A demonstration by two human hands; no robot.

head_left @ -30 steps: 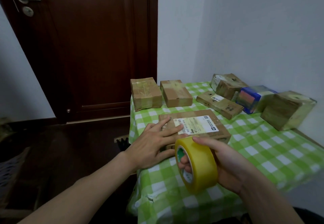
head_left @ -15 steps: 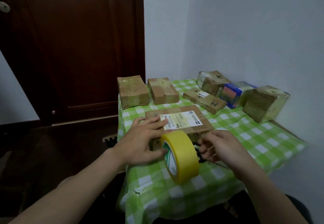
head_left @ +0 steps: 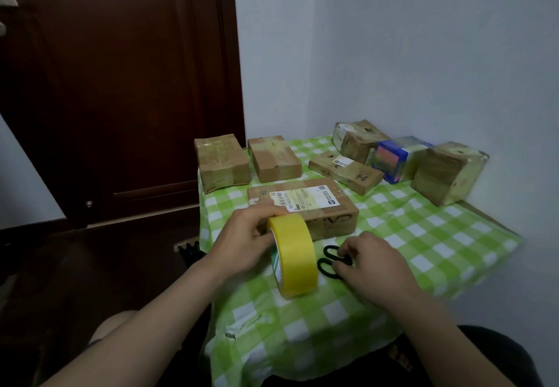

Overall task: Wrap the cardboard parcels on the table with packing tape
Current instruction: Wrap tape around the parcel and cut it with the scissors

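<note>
The left hand is gripping a wide roll of yellow packing tape, with its fingers curled over the top rim and its thumb against the side. It is holding the roll upright on edge on the worktop, which is wearing a green-and-white checked cloth. Just right of the roll, the right hand is lying palm down. Its fingertips are curling onto the loop handles of a pair of black scissors, whose blades are hiding beneath the hand.

Just beyond both hands, a flat brown cardboard parcel with a white shipping label is lying label up. Its near left corner is sitting right behind the left hand's knuckles; whether the roll is touching it cannot be told.

Farther out beyond the left hand, two parcels are sitting side by side near the worktop's far edge: a squat brown parcel banded in clear tape and a brown parcel with a tan tape strip. Beyond the right hand, a slim brown carton with a small white label is lying at a slant. Behind it, a crumpled tape-wrapped brown box, a box with a blue end and a cube-shaped parcel wrapped in yellowish tape are lining up along the pale wall. Far beyond the left hand, a dark brown wooden door is standing closed.
</note>
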